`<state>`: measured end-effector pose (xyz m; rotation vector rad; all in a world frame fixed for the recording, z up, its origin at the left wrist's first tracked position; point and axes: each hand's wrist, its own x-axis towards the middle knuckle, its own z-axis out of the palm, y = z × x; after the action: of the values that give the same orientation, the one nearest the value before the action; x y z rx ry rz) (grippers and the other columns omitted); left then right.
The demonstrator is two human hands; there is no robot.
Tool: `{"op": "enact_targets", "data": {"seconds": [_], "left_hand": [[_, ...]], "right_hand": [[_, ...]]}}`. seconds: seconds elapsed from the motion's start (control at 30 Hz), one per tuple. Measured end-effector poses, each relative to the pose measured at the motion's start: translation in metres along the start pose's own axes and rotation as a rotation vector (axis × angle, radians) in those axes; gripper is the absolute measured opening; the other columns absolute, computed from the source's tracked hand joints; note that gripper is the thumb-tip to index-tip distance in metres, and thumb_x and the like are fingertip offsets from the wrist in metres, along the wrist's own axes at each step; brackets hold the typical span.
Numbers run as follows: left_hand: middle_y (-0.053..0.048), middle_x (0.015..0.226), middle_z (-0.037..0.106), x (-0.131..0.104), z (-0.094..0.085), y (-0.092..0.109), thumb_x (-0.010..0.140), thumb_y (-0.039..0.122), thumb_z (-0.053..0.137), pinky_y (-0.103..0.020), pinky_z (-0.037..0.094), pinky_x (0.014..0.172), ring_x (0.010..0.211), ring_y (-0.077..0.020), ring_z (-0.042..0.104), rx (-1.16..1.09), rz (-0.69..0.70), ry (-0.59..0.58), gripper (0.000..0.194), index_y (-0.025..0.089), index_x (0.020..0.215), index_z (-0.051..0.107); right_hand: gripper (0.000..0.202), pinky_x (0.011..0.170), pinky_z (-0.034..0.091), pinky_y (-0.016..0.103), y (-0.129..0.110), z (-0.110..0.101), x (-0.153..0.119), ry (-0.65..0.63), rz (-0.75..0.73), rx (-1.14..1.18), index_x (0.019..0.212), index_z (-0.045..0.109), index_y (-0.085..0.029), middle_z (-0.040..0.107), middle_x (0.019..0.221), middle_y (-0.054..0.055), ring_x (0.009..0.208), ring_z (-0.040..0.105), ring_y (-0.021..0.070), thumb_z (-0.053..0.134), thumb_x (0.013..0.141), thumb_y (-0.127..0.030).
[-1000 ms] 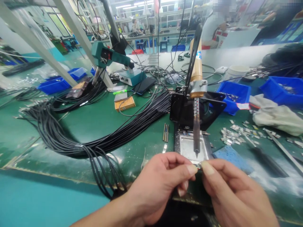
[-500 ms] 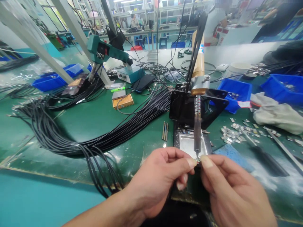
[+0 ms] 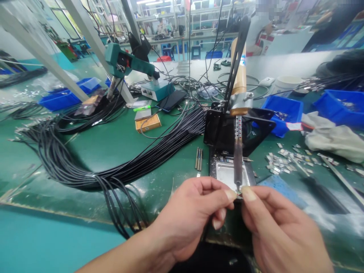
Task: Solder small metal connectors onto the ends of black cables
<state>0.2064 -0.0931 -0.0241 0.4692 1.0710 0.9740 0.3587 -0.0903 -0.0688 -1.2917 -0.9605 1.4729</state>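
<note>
Beneath the tip of a soldering iron (image 3: 238,163), my two hands meet with their fingertips close together. My left hand (image 3: 196,212) is pinched, thumb against the fingers, just left of the tip. On the other side my right hand (image 3: 281,227) pinches likewise. Something small and shiny shows between the fingertips, too small to name. The iron points down from a black stand (image 3: 218,129), clamped by its wooden handle (image 3: 239,72). Behind my fingers lies a shallow metal tray (image 3: 226,170) on the stand's base.
A thick bundle of black cables (image 3: 136,159) curves across the green bench at left. Small metal connector pieces (image 3: 280,161) lie scattered at right, near a blue sponge (image 3: 280,187) and a black-handled tool (image 3: 321,191). Blue bins (image 3: 284,110) stand behind. A green soldering gun (image 3: 127,62) hangs at back left.
Both hands keep nearly the same pinched pose under the iron's tip. The view has shifted very slightly; nothing else visibly differs.
</note>
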Motion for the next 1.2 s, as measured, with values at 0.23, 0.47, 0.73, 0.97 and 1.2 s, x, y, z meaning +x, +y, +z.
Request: {"op": "enact_targets", "data": {"seconds": [0.23, 0.47, 0.73, 0.97, 1.2], "left_hand": [[-0.001, 0.069, 0.061, 0.0018, 0.0012, 0.0007, 0.076, 0.030, 0.083, -0.019, 0.034, 0.052, 0.053, -0.0056, 0.046, -0.004, -0.001, -0.005, 0.025, 0.011, 0.074, 0.067], [0.000, 0.069, 0.061, 0.0005, 0.0014, 0.0007, 0.078, 0.028, 0.082, -0.019, 0.034, 0.053, 0.054, -0.0057, 0.046, -0.009, 0.011, -0.010, 0.023, 0.011, 0.075, 0.067], [0.000, 0.068, 0.061, 0.0018, 0.0009, -0.0002, 0.079, 0.027, 0.082, -0.020, 0.034, 0.053, 0.053, -0.0056, 0.045, -0.007, 0.029, -0.017, 0.023, 0.011, 0.075, 0.067], [0.000, 0.069, 0.060, 0.0006, 0.0021, 0.0005, 0.080, 0.027, 0.081, -0.020, 0.033, 0.053, 0.054, -0.0060, 0.045, 0.000, 0.038, -0.006, 0.021, 0.011, 0.076, 0.067], [0.000, 0.068, 0.059, -0.0005, 0.0029, 0.0001, 0.079, 0.028, 0.081, -0.021, 0.033, 0.053, 0.054, -0.0066, 0.045, 0.011, 0.039, 0.004, 0.023, 0.011, 0.075, 0.067]], "right_hand": [[0.028, 0.045, 0.046, 0.015, 0.0031, -0.0025, 0.0010, -0.025, -0.001, 0.021, 0.089, 0.074, -0.021, 0.060, 0.062, 0.000, 0.053, 0.054, 0.0100, 0.080, 0.083, -0.048], [0.028, 0.051, 0.051, 0.016, 0.0049, -0.0019, -0.0003, -0.006, 0.007, 0.023, 0.094, 0.073, -0.023, 0.062, 0.067, 0.000, 0.059, 0.054, 0.0109, 0.078, 0.084, -0.049], [0.029, 0.045, 0.045, 0.015, 0.0028, -0.0001, 0.0015, -0.004, -0.029, -0.010, 0.091, 0.074, -0.021, 0.059, 0.062, -0.001, 0.054, 0.051, 0.0093, 0.077, 0.086, -0.050], [0.029, 0.045, 0.044, 0.014, 0.0040, 0.0013, 0.0013, 0.007, -0.040, 0.006, 0.090, 0.074, -0.021, 0.057, 0.061, -0.001, 0.054, 0.048, 0.0088, 0.077, 0.085, -0.050], [0.028, 0.043, 0.042, 0.013, 0.0018, 0.0036, 0.0008, 0.002, -0.056, 0.021, 0.089, 0.074, -0.022, 0.054, 0.060, -0.003, 0.051, 0.045, 0.0073, 0.076, 0.087, -0.049]]}}
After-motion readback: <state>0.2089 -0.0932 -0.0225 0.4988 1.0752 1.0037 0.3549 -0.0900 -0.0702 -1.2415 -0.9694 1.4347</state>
